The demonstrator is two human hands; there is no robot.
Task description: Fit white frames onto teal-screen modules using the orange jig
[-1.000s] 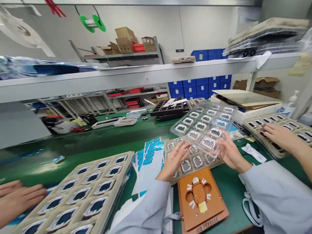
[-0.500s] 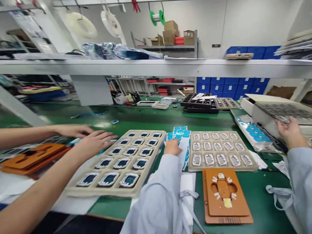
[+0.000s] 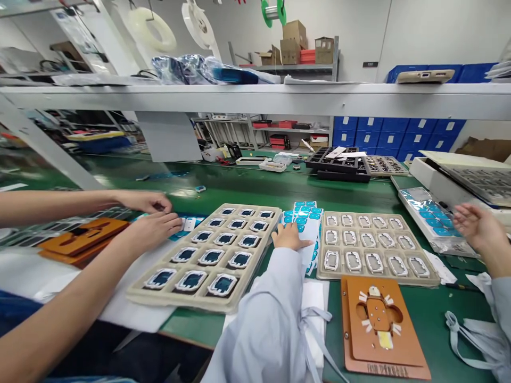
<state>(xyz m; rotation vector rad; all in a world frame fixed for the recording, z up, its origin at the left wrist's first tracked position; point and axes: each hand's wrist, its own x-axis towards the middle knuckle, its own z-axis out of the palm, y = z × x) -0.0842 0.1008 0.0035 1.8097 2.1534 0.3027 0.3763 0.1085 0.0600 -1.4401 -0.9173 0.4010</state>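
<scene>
My left hand (image 3: 289, 236) rests with fingers spread on sheets of blue stickers (image 3: 306, 214). Over the right of the bench, my right hand (image 3: 479, 227) hangs with its fingers loosely apart and nothing visible in them. It is nearest a clear bag of blue pieces (image 3: 433, 215) and a grey tray (image 3: 485, 183) on a white box. A beige tray (image 3: 373, 272) of pale frames lies right of the stickers. In front of it sits an orange fixture (image 3: 381, 356) with a shaped recess and white tabs.
At left, a co-worker's hands (image 3: 157, 221) are beside another beige tray (image 3: 183, 303) of white-rimmed dark pieces. Farther left is an orange fixture (image 3: 85, 239). Black trays (image 3: 339, 170) stand at the back. A white shelf beam (image 3: 255, 98) crosses above the bench.
My right hand has let go of the grey tray on the white box and drawn back from it. My left hand stays on the stickers, fingers more spread. The whole view has shifted.
</scene>
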